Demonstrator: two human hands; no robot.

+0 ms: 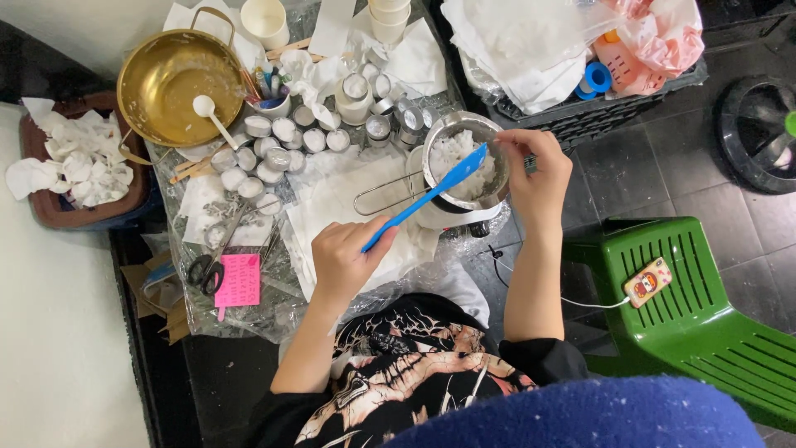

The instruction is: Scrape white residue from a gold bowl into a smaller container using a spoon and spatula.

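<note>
My left hand (344, 255) grips the handle of a blue spatula (427, 195); its blade reaches into a small steel pot (489, 133) filled with white wax flakes (452, 156). The pot's long wire handle (383, 199) points left over white paper. My right hand (537, 170) pinches the pot's right rim. The pot sits on a white base that is mostly hidden.
A brass pan (174, 79) with a white spoon (211, 116) sits at the back left. Several small tins of white wax (265, 158) cluster between pan and pot. Scissors (207, 265) and a pink card (239, 280) lie near left. A green plastic chair (688, 315) stands right, a black crate (597, 108) behind.
</note>
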